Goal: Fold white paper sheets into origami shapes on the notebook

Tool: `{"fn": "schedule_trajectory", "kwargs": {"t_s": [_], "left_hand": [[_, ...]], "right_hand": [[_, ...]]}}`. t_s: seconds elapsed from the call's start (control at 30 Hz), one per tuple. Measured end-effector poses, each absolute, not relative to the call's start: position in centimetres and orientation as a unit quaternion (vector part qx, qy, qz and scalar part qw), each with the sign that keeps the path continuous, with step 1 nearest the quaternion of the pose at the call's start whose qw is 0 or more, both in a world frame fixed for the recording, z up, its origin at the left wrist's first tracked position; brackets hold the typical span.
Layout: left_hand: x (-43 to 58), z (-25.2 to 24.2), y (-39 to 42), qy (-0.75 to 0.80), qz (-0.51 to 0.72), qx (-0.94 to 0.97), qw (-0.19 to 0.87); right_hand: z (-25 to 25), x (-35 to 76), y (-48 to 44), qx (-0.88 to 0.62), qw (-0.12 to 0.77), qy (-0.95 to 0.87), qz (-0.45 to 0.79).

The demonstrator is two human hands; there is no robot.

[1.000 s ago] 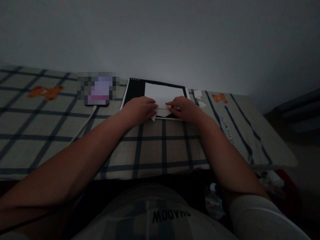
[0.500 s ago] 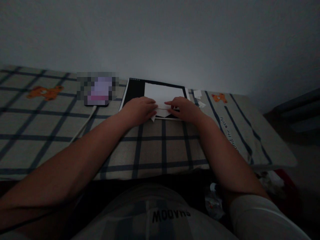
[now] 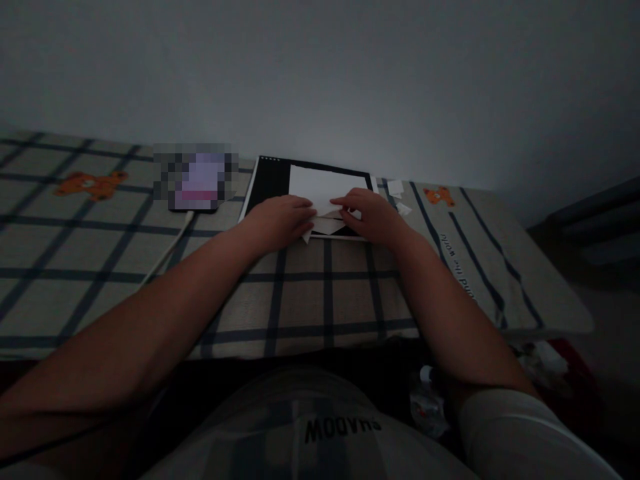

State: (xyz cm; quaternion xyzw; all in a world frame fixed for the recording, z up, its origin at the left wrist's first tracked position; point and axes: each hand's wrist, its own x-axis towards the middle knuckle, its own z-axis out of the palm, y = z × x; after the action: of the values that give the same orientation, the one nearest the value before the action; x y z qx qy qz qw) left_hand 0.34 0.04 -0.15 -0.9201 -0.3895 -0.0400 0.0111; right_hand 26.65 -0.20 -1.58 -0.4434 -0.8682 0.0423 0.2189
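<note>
A white sheet of paper [image 3: 327, 187] lies on a black board with a pale border [image 3: 270, 180]. Its near edge is folded or raised, and a pointed paper flap [image 3: 329, 226] shows below it. My left hand [image 3: 281, 219] is closed on the near left part of the sheet, fingers together; its thumb is mostly hidden. A small paper corner [image 3: 307, 236] sticks out under those fingers. Opposite it, my right hand [image 3: 369, 213] pinches the sheet's near right edge between thumb and fingers, with the index finger stretched along the paper.
Left of the board lies a phone [image 3: 200, 183], partly blurred out, with a white cable [image 3: 167, 253] running from it. Small paper scraps [image 3: 395, 188] sit right of the board. A checked cloth [image 3: 350, 293] covers the table. Behind rises a pale wall [image 3: 320, 80]; a plastic bottle [image 3: 427, 403] is below the table's edge.
My right thumb and fingers have shifted slightly up and apart, raising the paper's near edge a little. More of the flap beneath shows. My left hand has barely moved.
</note>
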Motion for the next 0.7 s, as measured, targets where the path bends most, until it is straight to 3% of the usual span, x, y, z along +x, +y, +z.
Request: {"fn": "schedule_trajectory", "kwargs": {"t_s": [0.7], "left_hand": [[-0.02, -0.62, 0.5, -0.384, -0.025, -0.923, -0.004]], "right_hand": [[-1.4, 27.03, 0.22, -0.413, 0.237, -0.878, 0.047]]}}
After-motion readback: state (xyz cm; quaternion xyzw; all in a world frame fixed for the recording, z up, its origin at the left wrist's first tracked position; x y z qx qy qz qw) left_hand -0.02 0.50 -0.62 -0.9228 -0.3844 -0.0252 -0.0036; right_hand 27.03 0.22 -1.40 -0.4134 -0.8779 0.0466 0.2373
